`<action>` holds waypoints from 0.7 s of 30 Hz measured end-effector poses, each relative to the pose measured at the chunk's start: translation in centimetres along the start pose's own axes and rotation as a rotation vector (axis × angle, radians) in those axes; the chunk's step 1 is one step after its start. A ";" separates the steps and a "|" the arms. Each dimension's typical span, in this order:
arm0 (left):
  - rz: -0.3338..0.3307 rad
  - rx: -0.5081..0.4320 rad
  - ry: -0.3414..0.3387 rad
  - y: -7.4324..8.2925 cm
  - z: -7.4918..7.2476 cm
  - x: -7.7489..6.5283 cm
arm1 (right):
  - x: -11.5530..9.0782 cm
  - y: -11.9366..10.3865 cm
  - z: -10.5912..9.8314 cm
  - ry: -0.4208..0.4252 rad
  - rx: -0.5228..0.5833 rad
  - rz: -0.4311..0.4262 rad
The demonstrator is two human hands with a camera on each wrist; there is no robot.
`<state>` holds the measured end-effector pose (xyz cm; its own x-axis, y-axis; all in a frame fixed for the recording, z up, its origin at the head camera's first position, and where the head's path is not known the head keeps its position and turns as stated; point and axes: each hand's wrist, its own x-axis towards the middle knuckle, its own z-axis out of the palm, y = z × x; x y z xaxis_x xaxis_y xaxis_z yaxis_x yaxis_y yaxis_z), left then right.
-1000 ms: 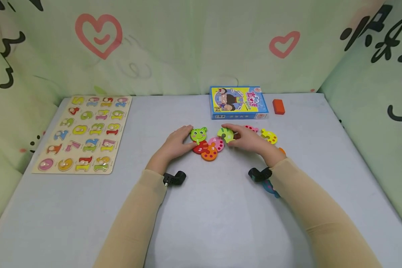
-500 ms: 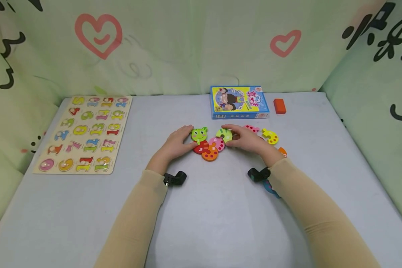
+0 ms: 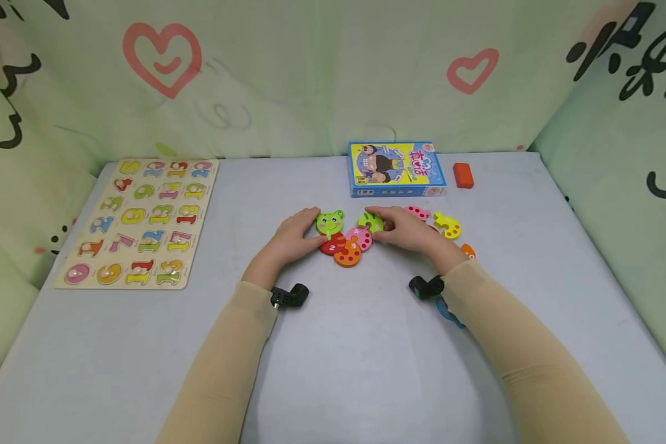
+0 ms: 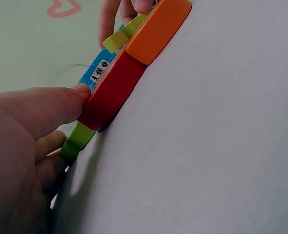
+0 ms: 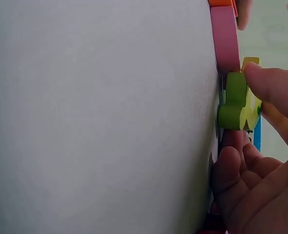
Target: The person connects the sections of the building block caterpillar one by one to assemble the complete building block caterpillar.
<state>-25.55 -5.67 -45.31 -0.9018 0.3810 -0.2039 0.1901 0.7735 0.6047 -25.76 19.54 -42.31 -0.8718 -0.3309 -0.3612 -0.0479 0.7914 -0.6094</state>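
Observation:
A chain of wooden caterpillar puzzle pieces lies mid-table: a green smiling head [image 3: 330,224], a red piece [image 3: 333,245] marked 2, an orange piece [image 3: 348,253] and a pink piece [image 3: 359,238]. My left hand [image 3: 294,238] holds the head end, thumb on the red piece and fingers at the green head's far side. My right hand [image 3: 406,231] pinches a green puzzle piece [image 3: 370,222] between thumb and fingers at the pink piece's upper right. Seen from the right wrist, this green piece [image 5: 236,100] sits slightly tilted against the pink piece [image 5: 225,39]; its far side is hidden.
Behind my right hand lie a pink piece [image 3: 417,213], a yellow piece [image 3: 447,226] and a partly covered orange piece [image 3: 468,251]. A blue piece [image 3: 448,313] shows beside my right sleeve. Further back are a picture box [image 3: 396,169] and a red-orange block [image 3: 463,176]. A number board [image 3: 139,223] lies left.
My right hand has shifted slightly left with the green piece, bringing it over the pink piece's edge. My left hand stays where it was on the head end.

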 end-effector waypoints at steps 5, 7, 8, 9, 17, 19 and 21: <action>0.004 0.000 0.002 0.0 0.0 -0.1 | 0.1 -0.2 0.0 -0.002 -0.047 0.010; 0.004 -0.001 0.003 0.0 0.0 -0.1 | 0.2 -0.3 0.0 -0.003 -0.057 0.016; 0.004 -0.002 0.004 0.0 0.0 -0.1 | 0.2 -0.3 0.0 -0.003 -0.060 0.021; 0.006 -0.002 0.004 0.0 -0.1 -0.1 | 0.2 -0.3 -0.1 -0.003 -0.061 0.024; 0.012 0.001 0.007 -0.1 0.0 0.0 | 0.1 -0.3 -0.1 0.000 -0.076 0.017; 0.016 0.005 0.005 -0.2 0.0 0.0 | 0.1 -0.3 -0.1 0.001 -0.070 0.013; 0.021 0.006 0.006 -0.2 0.0 0.1 | 0.1 -0.3 -0.1 0.002 -0.059 0.009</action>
<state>-25.66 -5.78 -45.45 -0.8999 0.3941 -0.1866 0.2111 0.7682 0.6045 -25.86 19.32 -42.06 -0.8731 -0.3232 -0.3651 -0.0688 0.8229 -0.5640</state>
